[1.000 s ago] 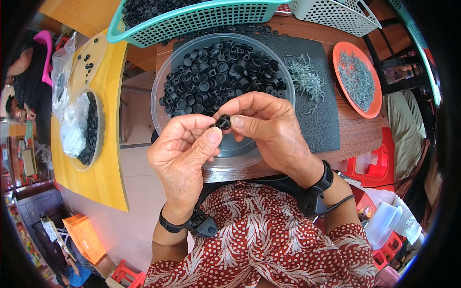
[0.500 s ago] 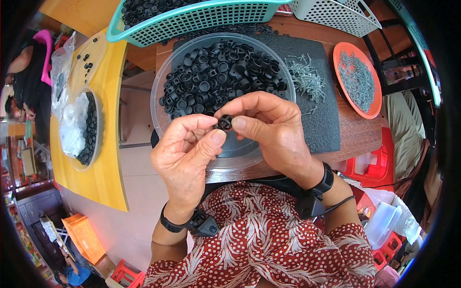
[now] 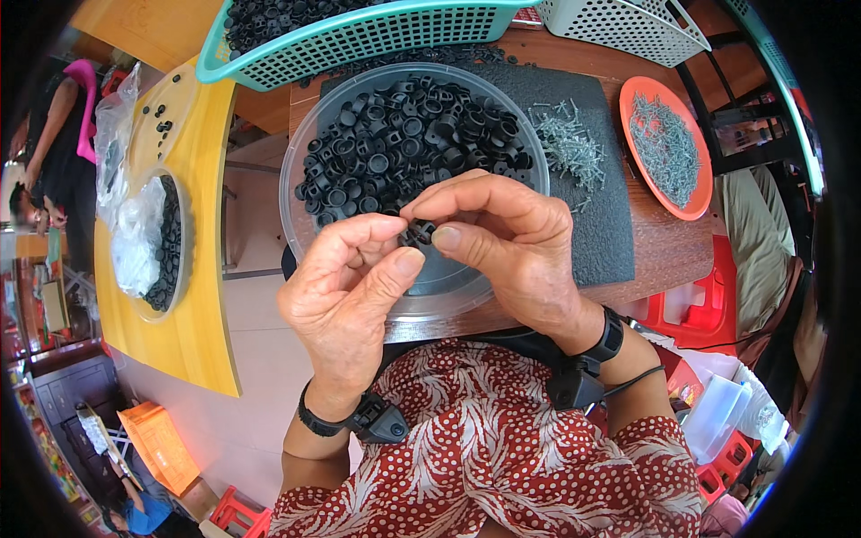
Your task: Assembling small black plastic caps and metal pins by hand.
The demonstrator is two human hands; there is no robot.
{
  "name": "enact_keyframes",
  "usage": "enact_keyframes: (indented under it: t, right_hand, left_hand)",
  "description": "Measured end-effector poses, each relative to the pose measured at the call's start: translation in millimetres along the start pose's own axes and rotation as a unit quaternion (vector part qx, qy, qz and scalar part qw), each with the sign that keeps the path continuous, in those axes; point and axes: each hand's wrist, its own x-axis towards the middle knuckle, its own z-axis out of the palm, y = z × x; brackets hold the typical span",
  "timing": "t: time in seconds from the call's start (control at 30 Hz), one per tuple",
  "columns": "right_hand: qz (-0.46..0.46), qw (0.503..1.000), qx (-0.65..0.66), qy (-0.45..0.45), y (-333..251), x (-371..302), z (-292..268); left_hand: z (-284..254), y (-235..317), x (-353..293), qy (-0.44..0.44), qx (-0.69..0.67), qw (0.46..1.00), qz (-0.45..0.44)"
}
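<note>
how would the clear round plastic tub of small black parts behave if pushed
The clear round plastic tub looks broad, so it would probably slide rather than tip. It looks thin-walled, so it may flex a little. The small black plastic parts lie loose inside, heaped toward the far side, so they would likely shift.

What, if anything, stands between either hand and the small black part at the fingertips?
Nothing visible. The right hand pinches the small black part above the clear tub; the left hand has its fingertips right beside it, though whether they touch is unclear.
</note>
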Motion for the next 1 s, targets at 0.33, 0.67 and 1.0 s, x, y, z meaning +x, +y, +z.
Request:
enact_keyframes:
  t: [0.33, 0.67, 1.0]
  right_hand:
    - [-0.01, 1.0, -0.009, -0.011, -0.7, -1.5, -2.4]
    - [-0.029, 0.999, 0.018, -0.01, 1.6, -1.4, -2.7]
    - [0.008, 0.999, 0.043, 0.006, -1.9, -2.7, -2.8]
  left_hand:
    - [2.1, -0.1, -0.5, 0.007, -0.013, 1.0, -0.015]
    - [3.5, -2.3, -1.6, 0.005, -0.009, 1.0, 0.001]
    - [4.9, -3.8, -1.9, -0.005, -0.012, 1.0, 0.006]
